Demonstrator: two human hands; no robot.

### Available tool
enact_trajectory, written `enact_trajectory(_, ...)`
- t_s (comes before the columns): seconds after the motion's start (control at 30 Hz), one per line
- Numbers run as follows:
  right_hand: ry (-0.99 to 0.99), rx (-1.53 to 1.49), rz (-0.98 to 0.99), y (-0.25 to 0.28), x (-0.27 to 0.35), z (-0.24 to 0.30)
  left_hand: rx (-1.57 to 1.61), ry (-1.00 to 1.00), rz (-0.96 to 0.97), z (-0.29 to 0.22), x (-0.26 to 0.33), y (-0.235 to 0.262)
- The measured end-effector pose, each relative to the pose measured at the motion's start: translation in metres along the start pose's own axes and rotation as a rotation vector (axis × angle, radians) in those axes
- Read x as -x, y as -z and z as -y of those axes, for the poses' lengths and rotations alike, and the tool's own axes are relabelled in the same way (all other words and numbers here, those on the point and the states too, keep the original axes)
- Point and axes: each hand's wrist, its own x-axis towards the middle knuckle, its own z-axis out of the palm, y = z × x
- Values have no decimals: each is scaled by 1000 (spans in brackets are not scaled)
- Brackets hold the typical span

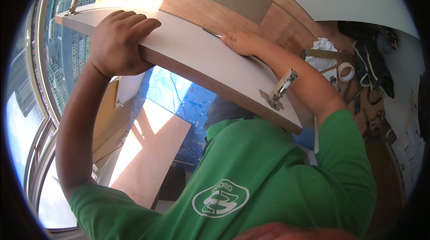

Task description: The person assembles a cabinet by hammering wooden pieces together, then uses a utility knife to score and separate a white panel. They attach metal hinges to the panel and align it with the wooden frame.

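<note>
Panel (pixel 201 52) sits clamped in a worker's left hand (pixel 122 43); whether the right hand (pixel 242 42) grips cannot be told; even support should help.

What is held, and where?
The left hand grips a long, white, wood-edged panel by its near edge; the right hand is at the far edge, hold unclear.
</note>
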Motion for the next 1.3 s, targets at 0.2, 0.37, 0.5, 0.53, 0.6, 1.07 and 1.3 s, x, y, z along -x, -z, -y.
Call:
enact_trajectory(0.2, -80, 11, 62, 4, 32, -14, 4, 10, 6, 0, -1, -1)
enact_trajectory(0.37, -97, -52, 59, 3, 54, -29, -30, 34, 26, 1, 1, -1)
enact_trajectory(0.5, -152, -26, 50, 1, 78, -39, -23, 20, 3, 3, 2, -5)
enact_trajectory(0.53, -172, -31, 59, 2, 85, -40, -18, 18, -3, 4, 2, -5)
enact_trajectory(0.6, -197, -32, 75, 3, 97, -44, -13, 15, -4, 4, 2, -6)
enact_trajectory(1.07, -165, 31, 47, -23, 165, -113, 1, 31, 20, 0, -1, -4)
enact_trajectory(1.3, -191, 7, -24, -35, 202, -137, 4, 19, 5, -4, -5, -2)
